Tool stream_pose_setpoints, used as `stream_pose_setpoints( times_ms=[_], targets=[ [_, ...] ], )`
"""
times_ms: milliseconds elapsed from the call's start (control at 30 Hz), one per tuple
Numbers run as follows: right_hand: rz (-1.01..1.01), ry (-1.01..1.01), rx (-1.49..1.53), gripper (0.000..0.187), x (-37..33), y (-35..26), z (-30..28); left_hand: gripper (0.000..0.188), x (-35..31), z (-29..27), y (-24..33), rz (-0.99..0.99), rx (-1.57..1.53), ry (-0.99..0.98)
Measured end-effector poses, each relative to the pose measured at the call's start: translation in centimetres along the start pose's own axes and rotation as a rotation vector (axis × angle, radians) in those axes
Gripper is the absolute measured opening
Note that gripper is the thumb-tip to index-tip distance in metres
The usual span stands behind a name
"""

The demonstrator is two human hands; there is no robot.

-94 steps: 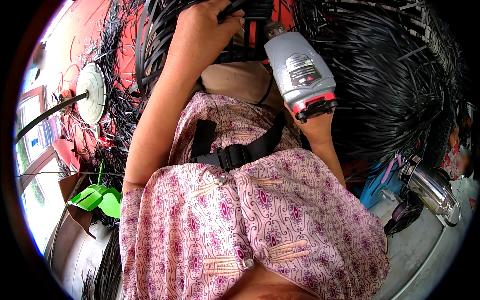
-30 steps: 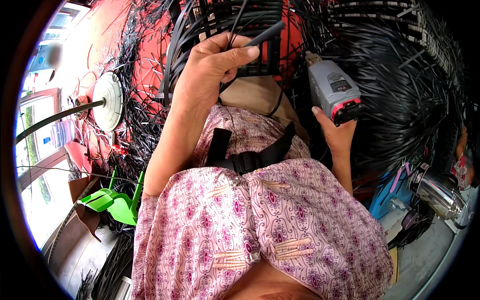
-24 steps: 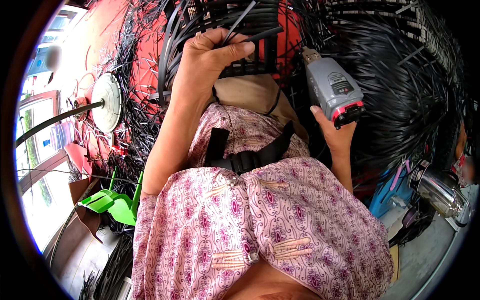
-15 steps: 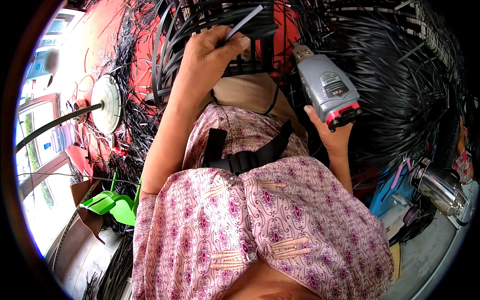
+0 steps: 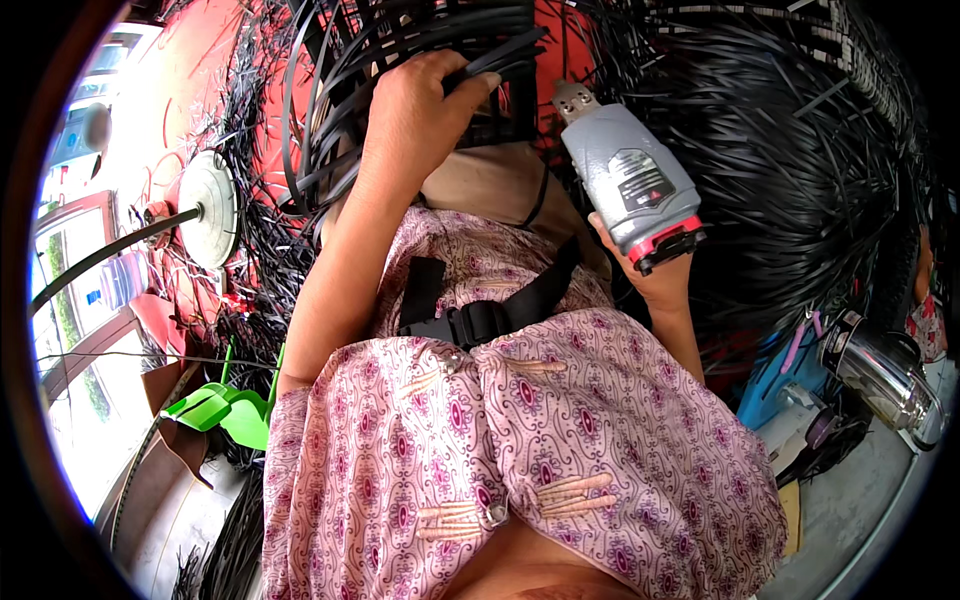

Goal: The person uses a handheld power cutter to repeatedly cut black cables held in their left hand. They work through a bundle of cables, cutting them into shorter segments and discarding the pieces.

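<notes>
My left hand (image 5: 422, 115) is closed in a pinch on flat black plastic strips (image 5: 515, 50), whose ends stick out past my thumb. Around it lies a partly woven black frame (image 5: 345, 80) with curved loose strips, resting against my lap. To the right, my right hand (image 5: 662, 285) is wrapped round a grey power tool (image 5: 630, 175) with a red and black end and a metal nose pointing up and away from me. The tool's body hides most of those fingers. Its nose is beside the frame, apart from it.
A big heap of black strips (image 5: 760, 160) fills the right side. At left stand a round white fan-like disc (image 5: 208, 210) and green dustpans (image 5: 225, 408). A shiny metal kettle (image 5: 875, 375) is at the lower right. Loose strips litter the red floor (image 5: 190, 75).
My right hand has brought the power tool left, nearer the frame. The strip end by my left thumb has turned and lies lower, and the loose strips have shifted left.
</notes>
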State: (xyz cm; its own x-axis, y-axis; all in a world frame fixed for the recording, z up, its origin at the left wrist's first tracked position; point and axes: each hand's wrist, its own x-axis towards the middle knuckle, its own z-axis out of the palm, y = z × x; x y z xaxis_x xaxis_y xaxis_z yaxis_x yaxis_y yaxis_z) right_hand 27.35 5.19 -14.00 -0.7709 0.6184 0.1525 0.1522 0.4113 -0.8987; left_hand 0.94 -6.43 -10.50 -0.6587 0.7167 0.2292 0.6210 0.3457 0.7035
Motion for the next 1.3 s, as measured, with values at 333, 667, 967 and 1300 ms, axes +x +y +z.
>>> stream_pose_setpoints(
  times_ms=[333,667,967,1300],
  targets=[
    [0.059,-0.039,0.101,0.060,1.9,-2.3,0.6,0.027,0.2,0.6,0.0,-0.040,0.038,0.037],
    [-0.005,0.013,0.056,0.033,3.1,-2.7,1.7,0.027,0.1,0.8,0.0,-0.029,0.033,0.071],
    [-0.043,-0.015,-0.046,0.051,3.2,-2.6,1.7,0.026,0.1,0.7,-0.1,-0.020,0.047,0.070],
    [-0.035,-0.016,-0.194,0.042,2.3,-1.3,2.5,0.023,-0.1,0.9,0.0,-0.013,-0.034,0.073]
  ],
)
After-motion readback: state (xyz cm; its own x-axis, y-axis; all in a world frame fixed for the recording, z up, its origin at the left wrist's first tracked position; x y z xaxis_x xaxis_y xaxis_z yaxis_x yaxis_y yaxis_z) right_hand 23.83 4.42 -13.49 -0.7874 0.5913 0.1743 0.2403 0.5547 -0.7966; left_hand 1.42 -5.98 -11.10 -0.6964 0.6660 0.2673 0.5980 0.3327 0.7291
